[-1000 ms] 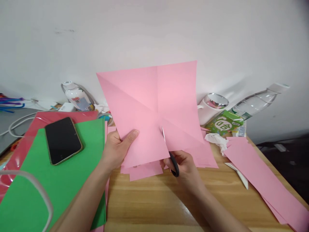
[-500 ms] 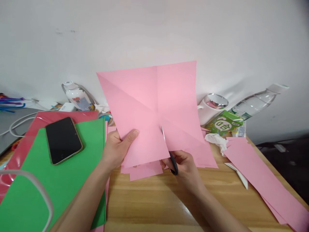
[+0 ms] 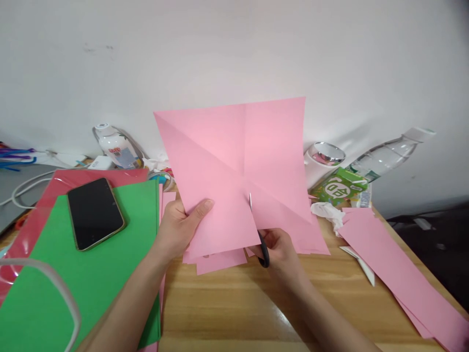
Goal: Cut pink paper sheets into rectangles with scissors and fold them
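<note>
A creased sheet of pink paper [image 3: 208, 161] is held up above the desk, its fold lines crossing near the middle. My left hand [image 3: 179, 222] pinches its lower left edge, thumb on the near face. In my right hand [image 3: 280, 249] is a pair of scissors [image 3: 263, 250] with black handles, my fingers wrapped around them. The blades sit in a slit that runs up from the sheet's lower edge toward the centre; only a bit of blade shows. More pink paper pieces [image 3: 222, 260] lie on the desk beneath the sheet.
On the left, a phone [image 3: 95, 213] rests on green paper [image 3: 47, 274] over a red plastic packet [image 3: 73, 177]. Behind stands a white bottle [image 3: 119, 149]. To the right are a mug [image 3: 317, 168], a green box [image 3: 339, 188], a clear bottle [image 3: 388, 154], crumpled tissue [image 3: 328, 211] and pink strips [image 3: 399, 274].
The pink sheet has shifted slightly right and down in view. Less of the scissor blade shows along the slit. Both hands keep their grip.
</note>
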### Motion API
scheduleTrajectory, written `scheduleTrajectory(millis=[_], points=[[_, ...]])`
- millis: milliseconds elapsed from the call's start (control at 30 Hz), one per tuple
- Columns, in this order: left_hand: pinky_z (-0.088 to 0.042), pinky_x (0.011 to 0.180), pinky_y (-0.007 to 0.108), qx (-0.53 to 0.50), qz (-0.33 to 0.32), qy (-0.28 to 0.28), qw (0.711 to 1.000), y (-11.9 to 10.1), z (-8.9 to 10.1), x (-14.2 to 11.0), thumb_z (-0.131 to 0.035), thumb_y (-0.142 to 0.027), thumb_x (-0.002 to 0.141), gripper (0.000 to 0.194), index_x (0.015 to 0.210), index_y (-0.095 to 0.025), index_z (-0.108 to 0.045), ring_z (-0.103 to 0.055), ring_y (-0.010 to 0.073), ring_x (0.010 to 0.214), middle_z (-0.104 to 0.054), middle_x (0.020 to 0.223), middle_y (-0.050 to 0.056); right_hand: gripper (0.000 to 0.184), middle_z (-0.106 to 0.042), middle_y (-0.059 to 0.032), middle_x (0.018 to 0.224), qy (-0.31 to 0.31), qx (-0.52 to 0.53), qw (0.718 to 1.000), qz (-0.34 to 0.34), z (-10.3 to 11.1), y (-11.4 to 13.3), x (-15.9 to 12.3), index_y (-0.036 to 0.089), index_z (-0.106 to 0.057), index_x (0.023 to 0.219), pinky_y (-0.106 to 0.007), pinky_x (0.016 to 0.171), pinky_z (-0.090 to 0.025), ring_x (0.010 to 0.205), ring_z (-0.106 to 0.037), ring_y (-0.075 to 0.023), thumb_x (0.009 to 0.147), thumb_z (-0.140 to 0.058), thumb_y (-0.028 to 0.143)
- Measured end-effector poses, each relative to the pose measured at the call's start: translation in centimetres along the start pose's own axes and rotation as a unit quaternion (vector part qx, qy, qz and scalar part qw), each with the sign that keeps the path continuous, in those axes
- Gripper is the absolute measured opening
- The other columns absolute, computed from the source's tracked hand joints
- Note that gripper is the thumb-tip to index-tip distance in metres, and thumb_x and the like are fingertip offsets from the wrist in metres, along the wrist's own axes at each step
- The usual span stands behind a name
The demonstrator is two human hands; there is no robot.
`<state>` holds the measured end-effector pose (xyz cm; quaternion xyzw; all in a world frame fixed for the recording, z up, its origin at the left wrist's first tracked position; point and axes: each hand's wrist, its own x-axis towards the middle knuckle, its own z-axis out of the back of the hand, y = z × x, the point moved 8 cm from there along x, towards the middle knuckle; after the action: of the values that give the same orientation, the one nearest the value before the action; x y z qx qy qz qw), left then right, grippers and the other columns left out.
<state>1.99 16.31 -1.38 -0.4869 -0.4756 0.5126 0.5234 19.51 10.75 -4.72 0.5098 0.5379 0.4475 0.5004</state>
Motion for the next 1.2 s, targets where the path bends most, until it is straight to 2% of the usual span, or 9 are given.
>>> scheduleTrajectory(millis=[133, 300, 600, 867, 1100, 1200], points=[[-0.044, 0.047, 0.020, -0.009, 0.008, 0.010, 1.000, 0.4, -0.1, -0.1, -0.069, -0.041, 0.067, 0.026, 0.073, -0.015, -0.070, -0.057, 0.0122, 0.056, -0.069, 0.071, 0.002, 0.033, -0.042, 0.0044, 0.039, -0.008, 0.016, 1.000, -0.025, 0.1, -0.1, 0.0, 0.017, -0.050, 0.041, -0.022, 0.038, -0.023, 0.040, -0.029, -0.0062, 0.057, -0.076, 0.027], [-0.044, 0.045, 0.019, -0.008, 0.015, 0.008, 1.000, 0.4, -0.1, -0.1, -0.069, -0.040, 0.067, 0.026, 0.071, -0.015, -0.070, -0.057, 0.0124, 0.055, -0.068, 0.069, 0.002, 0.030, -0.037, 0.0061, 0.038, -0.025, 0.031, 0.999, -0.019, 0.3, 0.1, 0.0, 0.018, -0.051, 0.041, -0.023, 0.038, -0.019, 0.039, -0.023, -0.0056, 0.054, -0.077, 0.025], [-0.040, 0.040, 0.018, -0.003, 0.016, 0.020, 1.000, 0.2, -0.4, -0.2, -0.068, -0.040, 0.068, 0.025, 0.064, -0.015, -0.068, -0.052, 0.0105, 0.049, -0.065, 0.062, 0.001, 0.027, -0.041, 0.0041, 0.035, -0.042, -0.004, 0.999, 0.007, 0.5, 0.8, 0.1, 0.019, -0.053, 0.042, -0.024, 0.037, -0.021, 0.037, -0.027, -0.0075, 0.055, -0.073, 0.032], [-0.043, 0.044, 0.020, 0.007, 0.006, 0.013, 1.000, 0.4, -0.2, -0.2, -0.068, -0.042, 0.067, 0.028, 0.066, -0.014, -0.069, -0.056, 0.0125, 0.053, -0.067, 0.065, 0.002, 0.021, -0.046, 0.0028, 0.039, -0.056, -0.012, 0.998, -0.014, 0.7, 0.4, -0.1, 0.017, -0.055, 0.045, -0.023, 0.038, -0.020, 0.040, -0.030, -0.0076, 0.055, -0.070, 0.027], [-0.045, 0.047, 0.020, 0.006, -0.003, 0.017, 1.000, -0.1, -0.4, -0.2, -0.068, -0.041, 0.068, 0.026, 0.069, -0.015, -0.071, -0.058, 0.0132, 0.057, -0.069, 0.070, 0.003, 0.021, -0.041, 0.0040, 0.036, -0.042, -0.007, 0.999, 0.001, 0.7, 0.3, 0.0, 0.018, -0.052, 0.043, -0.023, 0.037, -0.018, 0.038, -0.026, -0.0065, 0.057, -0.067, 0.024], [-0.045, 0.046, 0.020, 0.011, -0.002, 0.018, 1.000, -0.1, -0.4, -0.2, -0.068, -0.041, 0.068, 0.027, 0.068, -0.015, -0.071, -0.058, 0.0140, 0.057, -0.070, 0.070, 0.004, 0.020, -0.042, 0.0038, 0.035, -0.048, -0.004, 0.999, -0.002, 0.9, -0.1, 0.0, 0.019, -0.051, 0.042, -0.023, 0.037, -0.020, 0.038, -0.029, -0.0074, 0.056, -0.066, 0.022]])
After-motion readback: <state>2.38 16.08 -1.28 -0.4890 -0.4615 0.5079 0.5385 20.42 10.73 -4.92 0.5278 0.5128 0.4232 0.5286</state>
